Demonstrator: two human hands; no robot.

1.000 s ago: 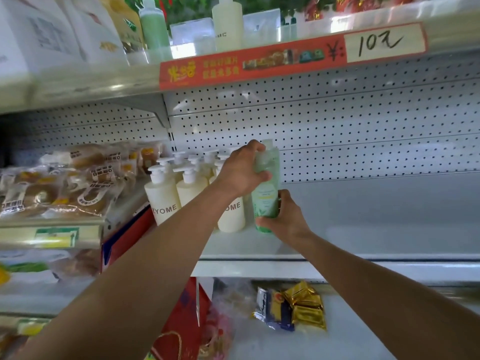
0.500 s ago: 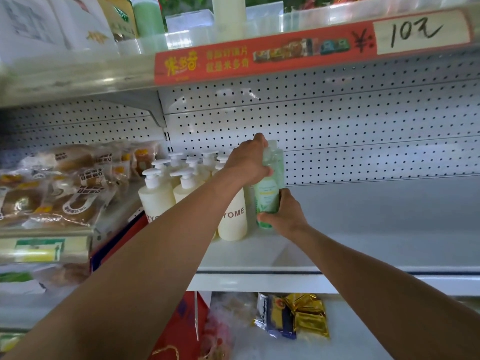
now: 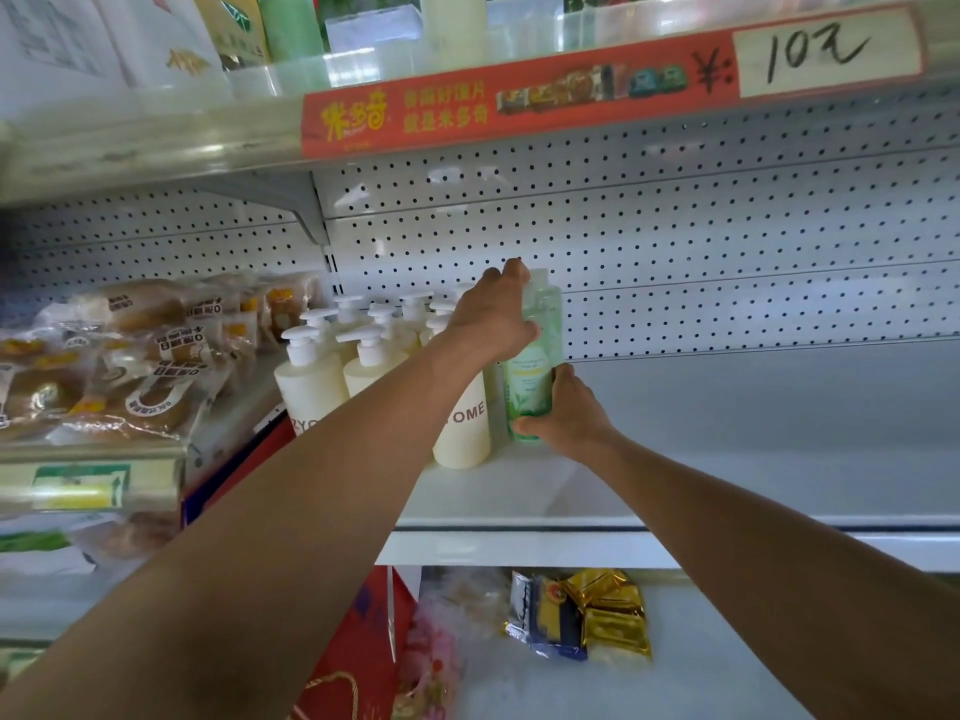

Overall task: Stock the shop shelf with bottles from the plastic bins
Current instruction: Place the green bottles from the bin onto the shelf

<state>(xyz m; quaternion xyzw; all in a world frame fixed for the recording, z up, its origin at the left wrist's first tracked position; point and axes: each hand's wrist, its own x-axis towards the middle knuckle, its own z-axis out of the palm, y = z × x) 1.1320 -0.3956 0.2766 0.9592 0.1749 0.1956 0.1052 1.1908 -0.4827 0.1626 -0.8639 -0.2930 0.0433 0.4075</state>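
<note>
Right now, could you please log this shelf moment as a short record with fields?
item in hand: green bottle, upright
left hand: grips its top
right hand: holds its base
placement: on the shelf, right of the cream pump bottles
free space: shelf bare to the right
shelf below: gold packets

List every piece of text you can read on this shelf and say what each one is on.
"10元", handwritten on the white price card.
"¥:" on the red shelf strip; its yellow Chinese slogan is too blurred to read.
"OME" on the front cream pump bottle.
"ZYO" on the left cream pump bottle.
Green bottle label: too small.
Bread packets: blurred.
</note>
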